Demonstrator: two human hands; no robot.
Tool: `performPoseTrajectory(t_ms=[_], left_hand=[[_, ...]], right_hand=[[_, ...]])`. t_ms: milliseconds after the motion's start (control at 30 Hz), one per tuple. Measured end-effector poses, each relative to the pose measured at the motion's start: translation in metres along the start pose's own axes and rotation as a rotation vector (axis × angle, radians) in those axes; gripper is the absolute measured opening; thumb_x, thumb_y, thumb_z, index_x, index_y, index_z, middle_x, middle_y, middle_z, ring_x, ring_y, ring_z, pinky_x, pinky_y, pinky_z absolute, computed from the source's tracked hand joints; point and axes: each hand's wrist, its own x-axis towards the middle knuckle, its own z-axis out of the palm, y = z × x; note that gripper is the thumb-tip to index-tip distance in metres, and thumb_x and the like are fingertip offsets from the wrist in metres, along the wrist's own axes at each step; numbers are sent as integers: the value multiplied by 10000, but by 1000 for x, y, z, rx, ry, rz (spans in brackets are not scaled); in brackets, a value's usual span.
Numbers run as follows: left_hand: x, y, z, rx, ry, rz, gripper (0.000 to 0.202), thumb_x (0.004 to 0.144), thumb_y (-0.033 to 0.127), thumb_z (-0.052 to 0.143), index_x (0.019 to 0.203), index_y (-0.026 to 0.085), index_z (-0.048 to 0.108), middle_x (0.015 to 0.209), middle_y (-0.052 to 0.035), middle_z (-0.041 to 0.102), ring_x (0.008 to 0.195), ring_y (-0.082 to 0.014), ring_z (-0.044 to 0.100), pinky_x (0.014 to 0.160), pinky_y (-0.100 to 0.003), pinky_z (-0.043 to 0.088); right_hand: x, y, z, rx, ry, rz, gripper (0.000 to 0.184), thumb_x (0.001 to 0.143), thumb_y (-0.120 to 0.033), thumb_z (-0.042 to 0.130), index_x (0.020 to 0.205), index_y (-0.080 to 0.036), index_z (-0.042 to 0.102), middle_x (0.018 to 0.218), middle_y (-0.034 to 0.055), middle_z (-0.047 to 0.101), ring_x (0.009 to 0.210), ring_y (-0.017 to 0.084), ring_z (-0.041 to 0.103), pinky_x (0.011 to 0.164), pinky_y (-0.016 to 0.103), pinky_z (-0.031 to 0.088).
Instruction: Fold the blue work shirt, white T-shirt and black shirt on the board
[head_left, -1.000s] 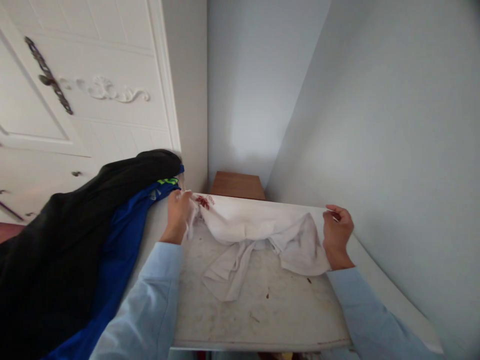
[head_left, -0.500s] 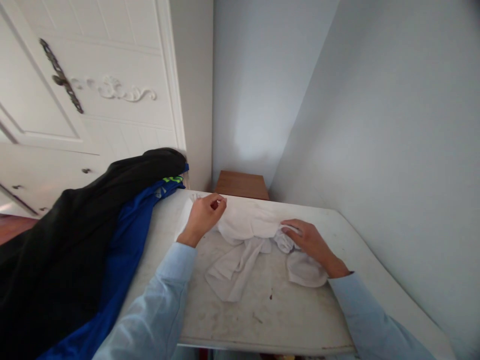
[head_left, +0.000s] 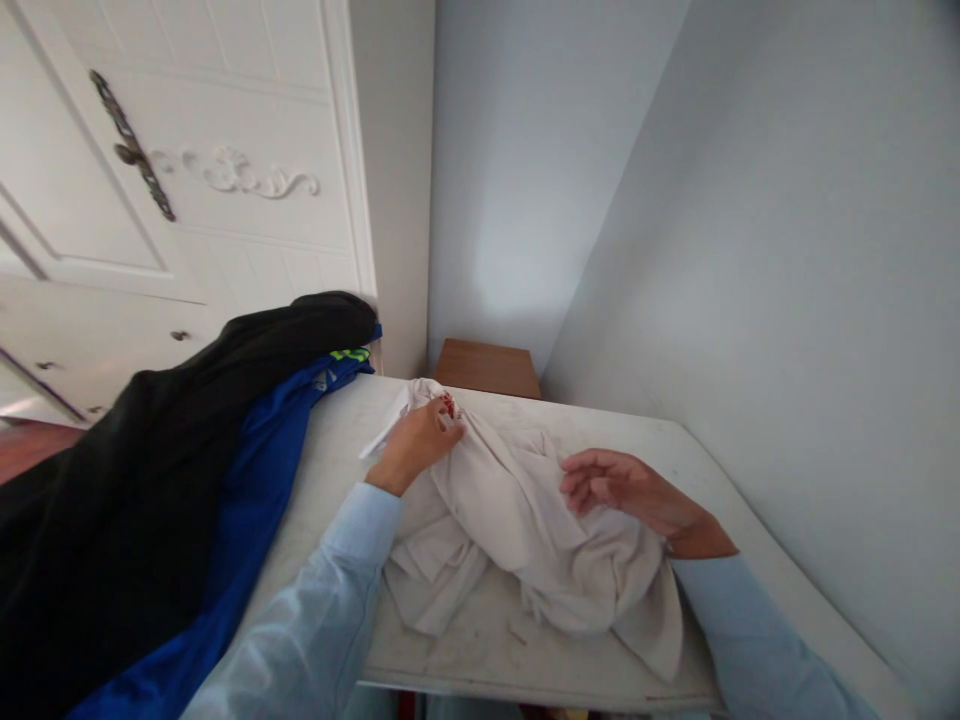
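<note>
A crumpled off-white cloth garment is spread in folds over the white tabletop. At its far left end, my left hand pinches the fabric beside a small red patterned patch. Part of that grip is hidden by the fingers. Over the right part of the garment is my right hand, fingers loosely curved and apart, holding nothing. Whether its fingertips touch the fabric I cannot tell. A sleeve-like piece of the same cloth lies flat near my left forearm.
Black clothing and blue clothing are heaped along the table's left side. Behind stand a white wardrobe and a low brown wooden piece. A grey wall borders the right.
The garment, bunched along the far edge before, now spreads toward me and to the right. My right hand has let go of the bunched fabric; my left hand moved slightly right.
</note>
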Motion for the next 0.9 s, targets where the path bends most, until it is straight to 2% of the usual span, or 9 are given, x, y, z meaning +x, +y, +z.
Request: performPoseTrajectory(t_ms=[133,267,333,400,467,600,667,800,900], left_hand=[[-6,6,7,258,-17,9,656,797,552,663,1289,135,543,1292,-203,616,1211,-380,563,936,-458,465],[-6,4,11,296,-62,29,473,862,386,629,1264,149,548,1293,-176,627,1197,-356,586,940,-466,471],[-3,1,12,299,-63,37,400,883,290,589,1259,158,548,1280,-168,638,1173,-339,606,932,-462,474],[0,-3,15,285,-84,48,372,897,231,541,1263,161,549,1262,-174,646,1166,-327,615,939,-457,469],[5,-8,21,237,-111,90,395,902,182,499,1295,168,536,1299,-182,627,1230,-314,580,987,-454,444],[13,-14,35,98,-111,228,525,913,179,486,1435,188,421,1522,-163,449,1467,-291,318,1138,-488,311],[14,-15,38,43,-103,276,534,945,284,490,1459,179,391,1563,-151,397,1496,-297,249,1166,-503,272],[14,-10,31,-25,-19,280,424,996,347,372,1354,176,522,1434,-135,554,1370,-262,463,1115,-422,368],[13,-9,16,35,37,106,389,944,239,397,1255,135,605,1245,-162,672,1196,-264,607,1020,-377,445]], right_hand=[[15,18,-13,-411,349,33,455,771,-435,764,1153,-207,667,1246,152,666,1136,287,636,1014,477,485],[15,34,-24,-901,543,59,526,714,-362,752,1197,-177,653,1230,173,660,1105,324,629,981,520,480],[10,29,-20,-1036,539,131,405,755,-341,709,1116,-160,683,1107,165,701,995,299,659,913,476,508],[2,16,-10,-1037,379,225,265,806,-368,664,961,-158,709,931,130,726,852,263,676,803,412,537],[-8,-2,3,-851,58,321,278,827,-419,659,915,-161,715,838,93,730,759,229,682,709,349,546],[-20,-21,20,-282,-614,370,556,753,-460,786,1211,-164,681,1087,129,741,942,250,725,771,319,564],[-19,-17,20,-73,-668,239,614,738,-453,814,1260,-175,648,1136,148,727,956,260,731,766,339,574],[3,8,16,-46,-40,-35,378,807,-406,763,1102,-182,685,995,99,738,788,174,708,732,307,556],[27,27,13,-139,407,-25,370,785,-411,746,1069,-188,668,1027,95,709,782,165,674,680,289,541]])
